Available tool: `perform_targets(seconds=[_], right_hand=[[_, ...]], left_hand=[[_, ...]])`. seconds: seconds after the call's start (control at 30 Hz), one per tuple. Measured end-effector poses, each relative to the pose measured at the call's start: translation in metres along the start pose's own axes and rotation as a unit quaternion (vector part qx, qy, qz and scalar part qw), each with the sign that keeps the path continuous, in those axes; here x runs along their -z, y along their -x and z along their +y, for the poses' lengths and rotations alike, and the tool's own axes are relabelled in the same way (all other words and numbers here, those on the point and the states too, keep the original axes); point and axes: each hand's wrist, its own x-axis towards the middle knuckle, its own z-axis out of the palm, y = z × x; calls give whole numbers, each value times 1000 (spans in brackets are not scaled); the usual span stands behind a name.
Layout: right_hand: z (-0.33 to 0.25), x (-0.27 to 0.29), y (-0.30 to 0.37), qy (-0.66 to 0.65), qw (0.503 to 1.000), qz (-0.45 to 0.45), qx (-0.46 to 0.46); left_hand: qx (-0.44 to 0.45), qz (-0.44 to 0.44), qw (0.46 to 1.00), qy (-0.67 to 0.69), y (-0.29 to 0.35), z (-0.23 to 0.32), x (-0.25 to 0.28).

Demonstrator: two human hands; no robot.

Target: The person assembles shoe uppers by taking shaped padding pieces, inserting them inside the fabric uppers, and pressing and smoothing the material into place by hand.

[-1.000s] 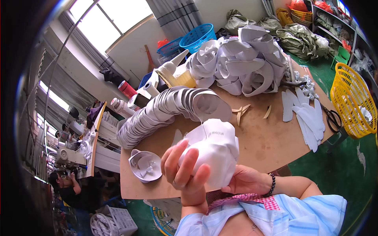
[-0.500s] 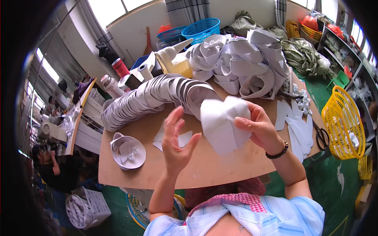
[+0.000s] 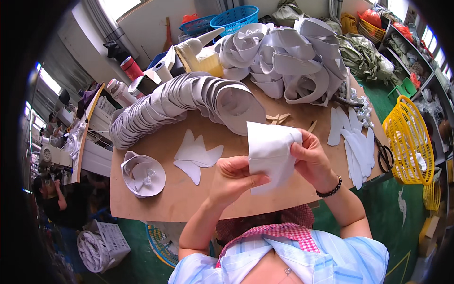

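Note:
A stiff white sheet-like piece (image 3: 272, 149), curved and with a seam line across it, is held up above the near part of the table. My left hand (image 3: 232, 179) pinches its lower left edge between thumb and fingers. Gripping its right edge is my right hand (image 3: 313, 156), with a dark bead bracelet on the wrist. Just beyond lies a long row of nested, curved white pieces (image 3: 165, 102). Several flat white pointed pieces (image 3: 196, 156) rest left of my hands. A rounded white piece (image 3: 158, 182) with clear crinkled bits inside sits farther left.
A big heap of curved white pieces (image 3: 298, 66) covers the table's far side. White elongated pieces (image 3: 357, 146) and black-handled scissors (image 3: 386, 161) lie at the right edge. A yellow basket (image 3: 409, 142) stands beyond that edge. Small tan strips (image 3: 278, 118) lie behind the held piece.
My left hand was apart with fingers spread; now it has closed on the white piece. The piece has turned in my right hand. The view has shifted slightly.

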Motion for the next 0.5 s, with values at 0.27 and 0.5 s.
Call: perform_targets(seconds=[0.27, 0.5], right_hand=[[-2, -10, 4, 154, 987, 6, 52], [-1, -5, 7, 97, 991, 53, -80]], left_hand=[[-71, 67, 992, -79, -3, -13, -9], [39, 41, 985, 166, 12, -37, 2]])
